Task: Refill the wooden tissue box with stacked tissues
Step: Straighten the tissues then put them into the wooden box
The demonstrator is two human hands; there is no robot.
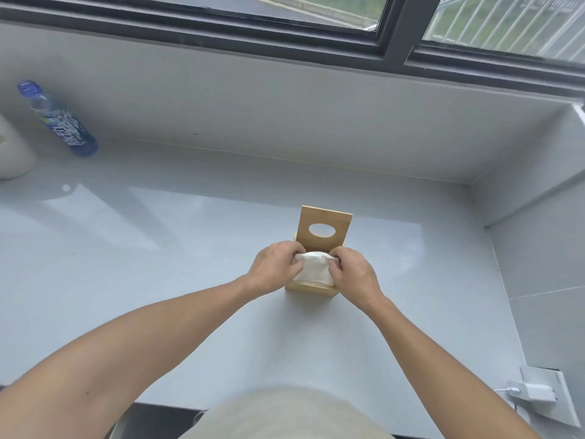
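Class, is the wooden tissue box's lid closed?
No: the lid stands upright behind the open box while both hands press tissues in.

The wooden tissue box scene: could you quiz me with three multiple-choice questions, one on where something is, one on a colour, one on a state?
1. Where is the bottle?
A. far left of the counter
B. inside the box
C. by the wall charger

2. What colour is the tissue stack?
A. blue
B. white
C. black

3. How is the box lid?
A. shut flat
B. missing
C. raised open

Answers:
1 A: the bottle stands far left on the counter.
2 B: the tissue stack is white.
3 C: the lid stands up behind the wooden tissue box, while the left hand and right hand grip the stack.
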